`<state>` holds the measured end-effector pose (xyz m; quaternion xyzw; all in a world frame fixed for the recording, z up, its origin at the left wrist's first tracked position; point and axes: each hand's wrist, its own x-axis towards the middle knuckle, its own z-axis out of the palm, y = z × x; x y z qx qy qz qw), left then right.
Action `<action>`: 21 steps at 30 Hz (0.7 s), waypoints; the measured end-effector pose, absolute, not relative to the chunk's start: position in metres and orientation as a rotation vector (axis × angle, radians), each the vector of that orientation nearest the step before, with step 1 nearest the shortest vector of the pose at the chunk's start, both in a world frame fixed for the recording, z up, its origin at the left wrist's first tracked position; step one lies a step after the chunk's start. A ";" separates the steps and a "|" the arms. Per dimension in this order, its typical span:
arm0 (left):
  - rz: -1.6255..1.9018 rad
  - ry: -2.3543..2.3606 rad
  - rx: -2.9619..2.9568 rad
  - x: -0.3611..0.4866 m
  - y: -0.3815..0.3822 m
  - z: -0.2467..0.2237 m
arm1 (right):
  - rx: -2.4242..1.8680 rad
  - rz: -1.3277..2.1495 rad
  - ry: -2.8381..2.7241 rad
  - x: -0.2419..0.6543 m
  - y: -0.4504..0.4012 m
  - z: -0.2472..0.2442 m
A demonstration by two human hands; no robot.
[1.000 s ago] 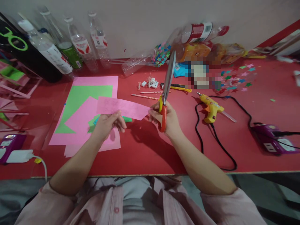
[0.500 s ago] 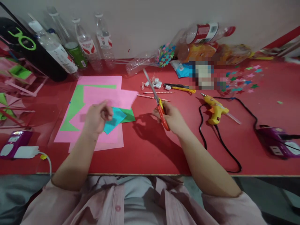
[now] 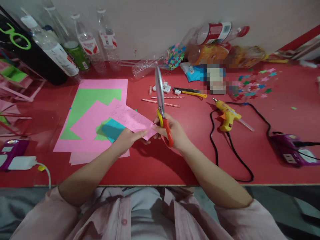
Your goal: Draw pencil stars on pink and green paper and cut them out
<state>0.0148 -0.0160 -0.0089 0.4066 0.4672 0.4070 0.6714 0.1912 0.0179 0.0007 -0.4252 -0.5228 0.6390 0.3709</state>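
Presently, both hands are on a pink paper strip (image 3: 127, 116) marked with small dark outlines, raised above the red desk (image 3: 155, 170). The left hand (image 3: 127, 140) pinches the strip near its right end, thumb on top and the other fingers partly hidden beneath. The right hand (image 3: 176, 133) pinches the tip of that same end between thumb and fingers, just beside the left thumb. The strip's far end extends up and left, beyond the fingers, over the paper pile.

The scissors (image 3: 160, 90) are also in the right hand; their blades look closed and point away from the person, and their red and yellow handles lie against the palm side. Beneath the strip, a teal paper (image 3: 113, 130) overlaps a green sheet (image 3: 92, 96) and a large pink sheet (image 3: 120, 84). A yellow glue gun (image 3: 227, 116) lies right of the right hand, well apart from the strip.
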 end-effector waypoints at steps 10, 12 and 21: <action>0.769 1.356 1.069 -0.008 -0.013 0.003 | -1.197 1.412 -1.469 0.199 0.023 0.001; 0.748 1.485 1.207 -0.034 -0.007 0.018 | -1.285 1.236 -1.513 0.205 0.030 0.000; -0.393 1.724 1.748 -0.100 0.007 0.031 | -1.445 1.001 -1.575 0.234 0.056 0.002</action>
